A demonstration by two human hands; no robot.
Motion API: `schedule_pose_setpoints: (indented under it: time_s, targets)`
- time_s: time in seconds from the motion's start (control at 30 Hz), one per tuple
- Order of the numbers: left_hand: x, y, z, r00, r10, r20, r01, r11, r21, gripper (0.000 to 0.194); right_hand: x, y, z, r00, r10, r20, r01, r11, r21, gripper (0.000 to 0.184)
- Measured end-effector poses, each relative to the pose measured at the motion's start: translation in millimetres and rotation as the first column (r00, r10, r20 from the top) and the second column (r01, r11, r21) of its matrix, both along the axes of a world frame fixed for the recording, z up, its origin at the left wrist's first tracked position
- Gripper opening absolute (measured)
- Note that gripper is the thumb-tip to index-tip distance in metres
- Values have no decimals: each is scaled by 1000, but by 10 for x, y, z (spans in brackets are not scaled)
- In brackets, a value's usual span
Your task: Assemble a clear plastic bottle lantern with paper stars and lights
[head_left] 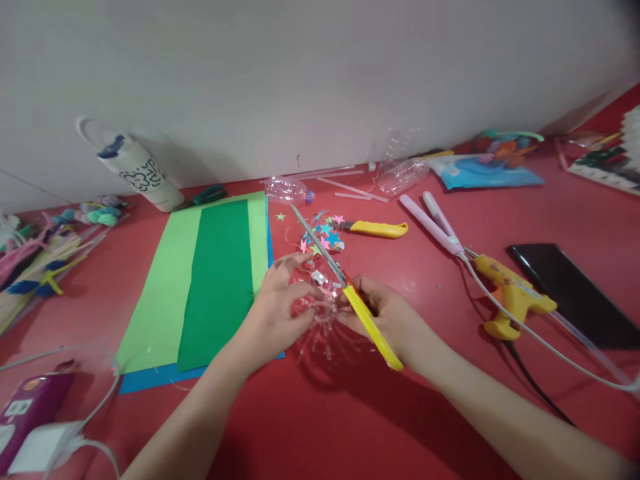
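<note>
A clear plastic piece [327, 328], its edge cut into several thin strips that splay outward, is pinched between the fingers of my left hand [285, 297]. My right hand [387, 310] has the yellow-handled scissors [367, 321] lodged in it, blades pointing up and to the left. The right thumb and fingertips also touch the plastic piece from its right side. Just beyond my hands lies a pile of star-shaped sequins [327, 233] in several colours. A yellow box cutter [380, 229] rests to the right of the sequins.
Green sheets [220, 280] lie at left, below a white tumbler [143, 170]. Clear plastic bottle parts [287, 190] and straws [350, 187] sit along the wall. At right are a pink flat iron [433, 223], a yellow glue gun [513, 290], cords and a black phone [570, 290].
</note>
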State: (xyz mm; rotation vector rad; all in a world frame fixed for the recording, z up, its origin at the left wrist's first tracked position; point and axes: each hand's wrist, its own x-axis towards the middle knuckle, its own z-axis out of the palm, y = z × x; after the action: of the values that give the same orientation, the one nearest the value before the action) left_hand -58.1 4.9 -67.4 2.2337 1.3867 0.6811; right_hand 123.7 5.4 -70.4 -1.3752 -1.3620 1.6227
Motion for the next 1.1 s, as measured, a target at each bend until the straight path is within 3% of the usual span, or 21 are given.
schedule_pose_setpoints:
  time_s: [0.27, 0.6, 1.1]
  targets:
    - [9, -51, -85, 999, 31, -33, -28, 997, 78, 14, 25, -3, -8, 999, 2, 32, -2, 1000, 8, 23]
    - [-73, -107, -100, 996, 81, 35, -82, 996, 30, 9, 41, -16, -65, 999, 10, 37, -11, 1000, 22, 17]
    - [-66, -88, -141, 994, 94, 64, -98, 993, 60, 8, 56, -27, -47, 998, 38, 51, -43, 995, 89, 15]
